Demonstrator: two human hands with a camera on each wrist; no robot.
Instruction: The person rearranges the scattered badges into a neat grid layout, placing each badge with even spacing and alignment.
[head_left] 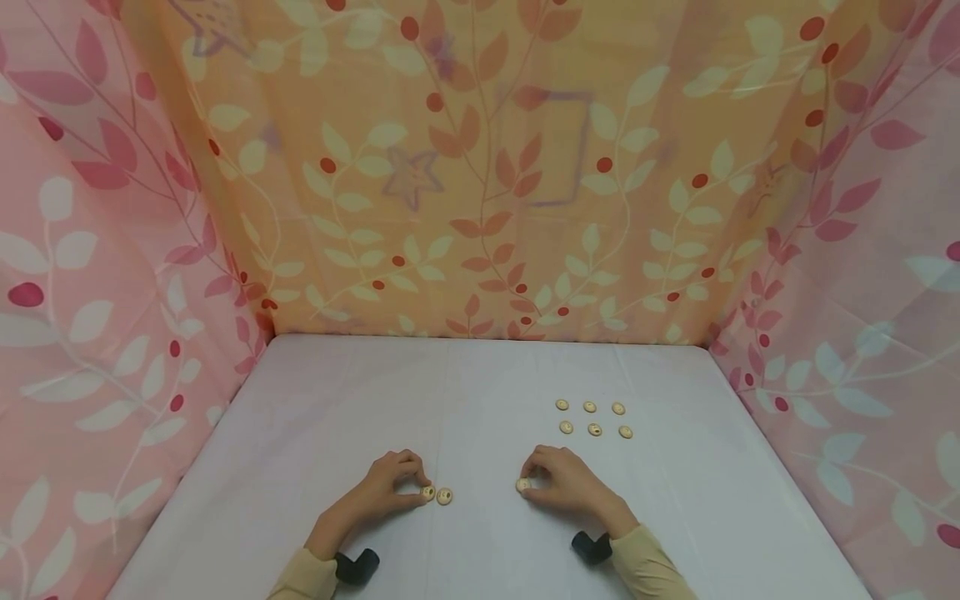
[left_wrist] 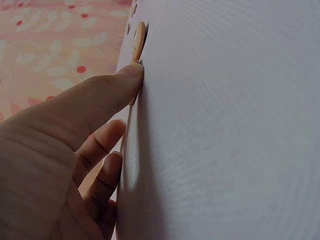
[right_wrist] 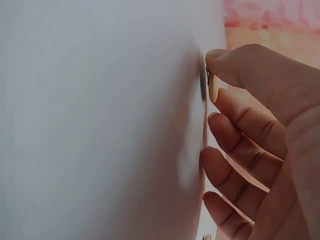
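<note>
My left hand point(head_left: 381, 485) pinches a small round wooden disc point(head_left: 428, 492) with dark marks between thumb and fingertips, at the tabletop. Right beside it lies a second wooden disc point(head_left: 445, 497), flat on the white table. In the left wrist view the thumb covers most of the pinched disc, and the neighbouring disc point(left_wrist: 139, 40) shows just past the thumb tip. My right hand point(head_left: 567, 485) holds another wooden disc point(head_left: 523, 484) by its edges. From the right wrist, that disc point(right_wrist: 213, 86) appears slightly off the cloth, with a shadow beside it.
Two rows of three similar discs point(head_left: 595, 430) lie beyond my right hand on the white table point(head_left: 360, 392). Patterned curtains point(head_left: 480, 250) enclose the back and both sides. A black wrist device point(head_left: 357, 567) is on each forearm.
</note>
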